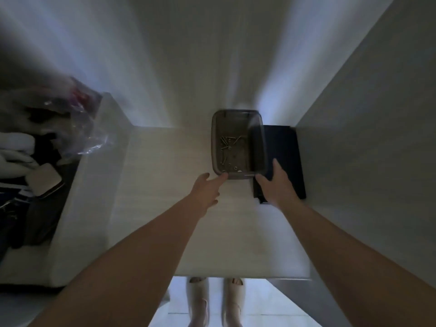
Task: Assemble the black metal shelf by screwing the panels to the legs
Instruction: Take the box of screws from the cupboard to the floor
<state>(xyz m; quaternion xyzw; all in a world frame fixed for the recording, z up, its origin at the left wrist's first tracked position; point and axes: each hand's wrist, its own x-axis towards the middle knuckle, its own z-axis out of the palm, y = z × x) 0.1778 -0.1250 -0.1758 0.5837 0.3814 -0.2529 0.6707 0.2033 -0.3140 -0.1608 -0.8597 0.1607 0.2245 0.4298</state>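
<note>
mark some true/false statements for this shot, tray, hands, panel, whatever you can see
1. The tray has screws lying in it. True.
2. The tray stands on the floor. False: it stands on the pale table.
3. Both hands reach to the tray's near end. True: the left hand is at its near left corner and the right hand at its near right corner.
4. The black panel lies to the left of the tray. False: it lies on the right, under the right hand.
5. The left hand holds a screwdriver. False: it holds nothing, and its fingertips meet the tray.
</note>
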